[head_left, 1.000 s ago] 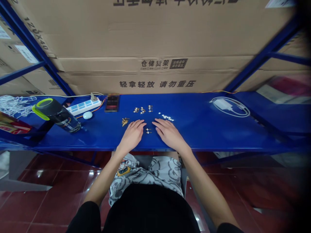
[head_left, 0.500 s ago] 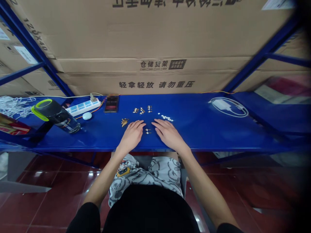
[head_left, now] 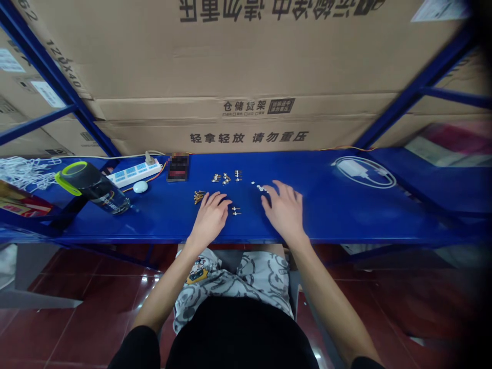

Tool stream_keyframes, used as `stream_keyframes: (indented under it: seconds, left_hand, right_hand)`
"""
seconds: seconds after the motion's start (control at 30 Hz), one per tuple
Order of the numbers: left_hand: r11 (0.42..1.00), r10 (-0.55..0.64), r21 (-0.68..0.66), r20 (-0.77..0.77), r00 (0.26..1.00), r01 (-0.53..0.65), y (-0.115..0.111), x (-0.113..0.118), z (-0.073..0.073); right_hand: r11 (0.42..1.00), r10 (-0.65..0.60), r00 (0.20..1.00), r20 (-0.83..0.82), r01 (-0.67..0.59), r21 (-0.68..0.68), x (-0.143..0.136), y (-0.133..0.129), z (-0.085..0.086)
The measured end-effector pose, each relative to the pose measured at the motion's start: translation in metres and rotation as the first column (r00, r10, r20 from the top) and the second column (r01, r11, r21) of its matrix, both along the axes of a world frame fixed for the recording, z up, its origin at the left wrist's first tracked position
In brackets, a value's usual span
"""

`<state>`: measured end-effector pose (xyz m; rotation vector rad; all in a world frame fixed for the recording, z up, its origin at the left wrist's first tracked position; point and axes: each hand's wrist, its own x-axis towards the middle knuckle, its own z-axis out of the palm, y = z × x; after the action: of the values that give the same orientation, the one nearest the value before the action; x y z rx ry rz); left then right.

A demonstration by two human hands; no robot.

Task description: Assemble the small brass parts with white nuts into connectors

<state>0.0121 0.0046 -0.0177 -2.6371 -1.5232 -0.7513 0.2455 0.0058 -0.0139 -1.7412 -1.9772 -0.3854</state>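
Observation:
On the blue shelf, my left hand (head_left: 210,214) rests palm down with fingers apart, its fingertips beside a small pile of brass-coloured screws (head_left: 199,197). My right hand (head_left: 285,209) is spread over the right end of a scatter of small white pieces (head_left: 261,188), hiding part of them. Neither hand visibly holds anything. Between the hands lie two small screws with white pieces on them (head_left: 236,210). Farther back are three small groups of similar screw-and-white parts, the left (head_left: 216,178), the middle (head_left: 226,179) and the right (head_left: 238,176).
At the left are a dark bottle (head_left: 98,189) with a green lid ring, a white power strip (head_left: 134,173), a round white object (head_left: 140,187) and a dark box (head_left: 178,167). A white charger with coiled cable (head_left: 351,167) lies right. Cardboard (head_left: 246,66) stands behind.
My right hand has moved right, and its fingers now spread over the white pieces. My left hand has shifted only slightly, its fingers nearer the brass screws. The camera view has shifted a little.

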Motion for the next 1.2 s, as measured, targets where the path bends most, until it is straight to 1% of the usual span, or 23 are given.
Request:
stream_keyframes:
  seconds: [0.07,0.1,0.17,0.23,0.33,0.43,0.57,0.63,0.7,0.8,0.83,0.9,0.97,1.2]
  left_hand:
    - [0.998,0.059,0.032,-0.01,0.998,-0.059,-0.003,0.002,0.001]
    - [0.995,0.094,0.046,-0.013,0.995,-0.094,-0.004,0.004,0.002]
    - [0.984,0.17,0.066,-0.015,0.985,-0.168,-0.006,0.005,0.002]
    - [0.974,0.22,0.062,-0.019,0.975,-0.218,-0.006,0.005,0.002]
    - [0.974,0.225,0.038,-0.032,0.974,-0.224,-0.006,0.005,0.0]
    - [0.973,0.23,0.048,-0.045,0.972,-0.228,-0.007,0.006,0.0]
    - [0.959,0.278,0.058,-0.041,0.96,-0.276,-0.008,0.005,0.006]
    - [0.955,0.297,0.03,-0.042,0.954,-0.296,-0.007,-0.002,0.013]
    - [0.939,0.343,0.002,-0.072,0.937,-0.344,-0.007,-0.014,0.022]
    - [0.883,0.464,-0.016,-0.131,0.876,-0.469,-0.007,-0.038,0.034]
    - [0.87,0.482,-0.04,-0.145,0.864,-0.491,-0.007,-0.046,0.037]
    - [0.866,0.466,-0.105,-0.182,0.866,-0.488,-0.007,-0.057,0.041]
    - [0.868,0.45,-0.138,-0.188,0.873,-0.477,-0.006,-0.062,0.041]
    - [0.865,0.445,-0.198,-0.125,0.887,-0.462,-0.004,-0.059,0.04]
  right_hand:
    - [0.996,-0.076,0.997,0.007,0.077,-0.036,0.009,0.003,-0.002]
    - [0.994,-0.092,0.996,0.014,0.092,-0.051,0.013,0.004,-0.003]
    - [0.993,-0.1,0.995,0.026,0.101,-0.061,0.018,0.006,-0.006]
    - [0.993,-0.098,0.995,0.034,0.1,-0.056,0.018,0.006,-0.009]
    - [0.995,-0.086,0.996,0.038,0.087,-0.041,0.016,0.006,-0.01]
    - [0.997,-0.069,0.997,0.027,0.07,-0.029,0.015,0.005,-0.008]
    - [0.997,-0.069,0.998,0.009,0.069,-0.026,0.015,0.004,-0.005]
    - [0.997,-0.074,0.997,0.006,0.074,-0.024,0.015,0.003,-0.004]
    - [0.997,-0.072,0.997,0.003,0.072,-0.02,0.015,0.003,-0.003]
    - [0.998,-0.061,0.998,0.0,0.061,-0.017,0.015,0.004,-0.004]
    - [0.998,-0.061,0.998,-0.002,0.061,-0.016,0.015,0.004,-0.004]
    - [0.998,-0.058,0.998,-0.009,0.058,-0.014,0.015,0.005,-0.005]
    - [0.999,-0.041,0.999,-0.018,0.041,-0.009,0.015,0.006,-0.005]
    - [0.991,0.129,0.99,-0.056,-0.13,-0.013,0.014,0.006,-0.002]
